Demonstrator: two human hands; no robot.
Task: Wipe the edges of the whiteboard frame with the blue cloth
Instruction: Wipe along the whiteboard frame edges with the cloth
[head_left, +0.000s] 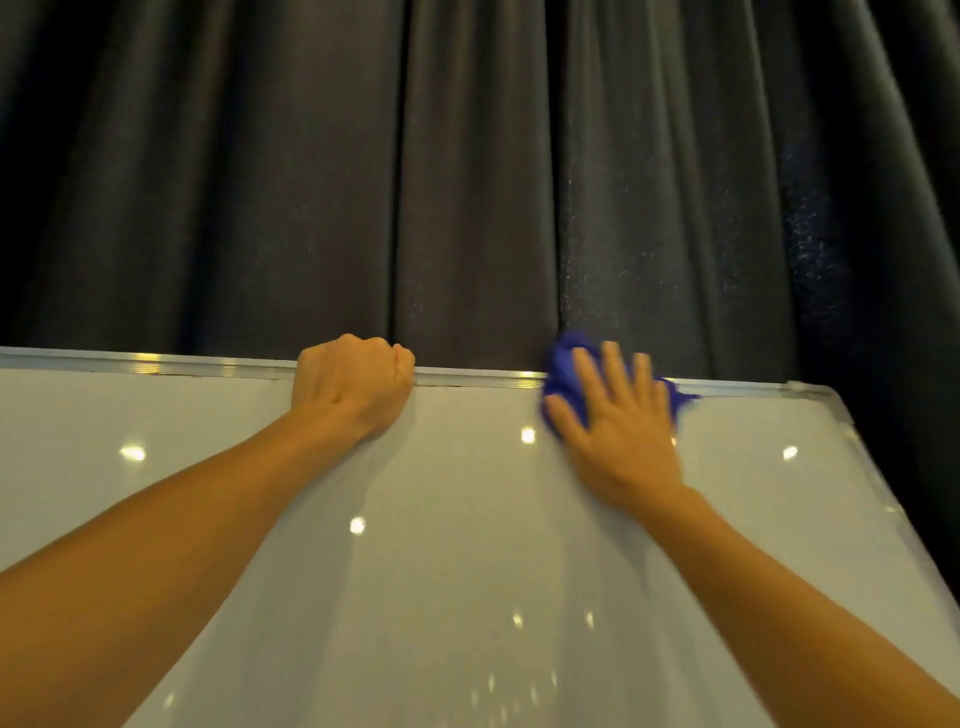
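The blue cloth (563, 358) sits pressed flat under the right hand (618, 436) on the top frame (208, 366), left hand (353, 384) clenched over that edge, steadying; next, probably slide toward the corner (810, 391).

We see a vivid blue cloth (563, 358) against the silvery metal frame (478, 378). The whiteboard (457, 519) is plain pale grey-white, dotted with bright light reflections. Behind hangs a dark charcoal curtain (467, 171), faintly speckled white.
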